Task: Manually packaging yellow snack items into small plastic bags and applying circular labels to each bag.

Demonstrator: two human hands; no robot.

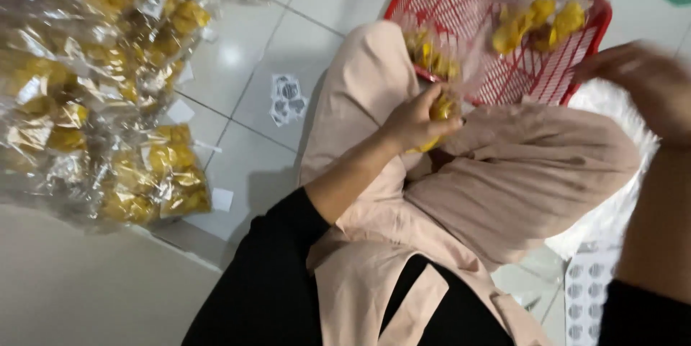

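We grip a small clear packet of yellow snacks (440, 112) in our left hand (414, 121), fingers closed round it, just in front of the red basket (497, 25), against our beige-clad knee. To do this well, we judge the hold should stay on the packet's neck so the contents do not get crushed. Our right hand (644, 83) hovers blurred beside the basket's right corner; whether it is open or closed we cannot tell. More yellow pieces (536, 22) lie inside the basket, and a heap of filled bags (93, 87) sits well to its left on the tiled floor.
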